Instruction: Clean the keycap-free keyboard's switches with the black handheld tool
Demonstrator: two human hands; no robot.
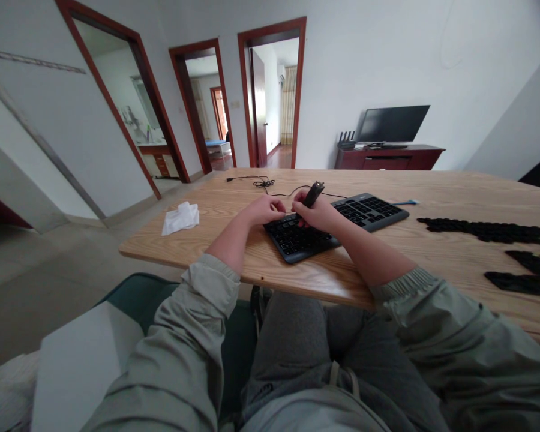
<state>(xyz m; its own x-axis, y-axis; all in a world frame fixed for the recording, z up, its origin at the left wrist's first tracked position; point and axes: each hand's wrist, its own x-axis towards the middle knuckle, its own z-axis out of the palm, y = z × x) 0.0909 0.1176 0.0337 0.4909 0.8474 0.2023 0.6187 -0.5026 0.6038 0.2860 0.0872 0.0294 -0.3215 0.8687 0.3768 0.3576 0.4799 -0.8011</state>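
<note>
A black keyboard (pixel 342 225) lies at an angle on the wooden table (pixel 207 240), its cable (pixel 263 182) running toward the far edge. My left hand (pixel 266 210) rests curled at the keyboard's upper left edge, fingers closed on the frame. My right hand (pixel 317 214) sits over the keys and grips a slim black tool (pixel 314 193) that points up and away from me. Both forearms in grey-green sleeves reach over the table's near edge.
A crumpled white cloth (pixel 180 217) lies on the table at the left. Rows of black keycaps (pixel 490 230) are laid out at the right. A small blue object (pixel 407 202) sits behind the keyboard. A TV on a cabinet (pixel 389 157) stands by the far wall.
</note>
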